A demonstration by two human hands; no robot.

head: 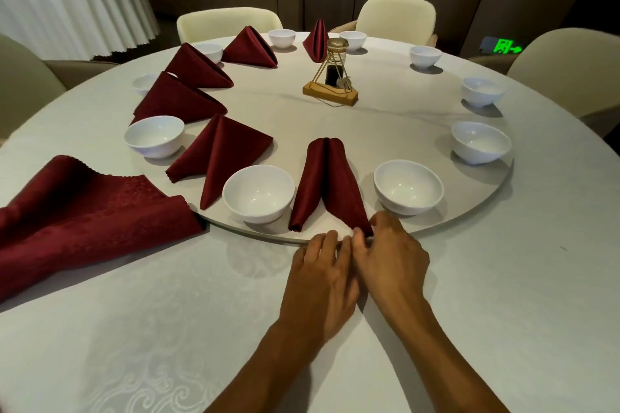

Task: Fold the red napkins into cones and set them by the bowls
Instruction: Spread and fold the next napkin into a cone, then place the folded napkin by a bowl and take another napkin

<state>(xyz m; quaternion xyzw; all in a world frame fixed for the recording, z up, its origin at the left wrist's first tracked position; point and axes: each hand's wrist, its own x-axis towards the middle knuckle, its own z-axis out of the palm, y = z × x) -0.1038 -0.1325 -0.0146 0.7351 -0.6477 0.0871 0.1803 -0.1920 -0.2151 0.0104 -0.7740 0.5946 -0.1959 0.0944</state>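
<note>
You have six folded red napkins standing on the round turntable (436, 221): the nearest folded napkin (327, 184) is between two bowls at the front edge, and the other five follow the left side to the back, each one beside a bowl. One more napkin, the unfolded napkin (84, 211), lies flat and loose on the white tablecloth (167, 329) at your left, with its corner touching the rim of the turntable.

I count ten white bowls on the turntable, set in a ring near its edge. All the bowls whose inside shows are empty, for example the front left bowl (258, 193) and the front right bowl (408, 186); the far left ones are partly hidden behind napkins.

In the middle stands one condiment holder (332, 77) with a gold wire frame and a dark bottle inside.

Your right hand (389, 255) pinches the lower right tip of the nearest folded napkin at the rim. Your left hand (322, 282) lies beside it with relaxed fingers and touches the rim, holding nothing.
</note>
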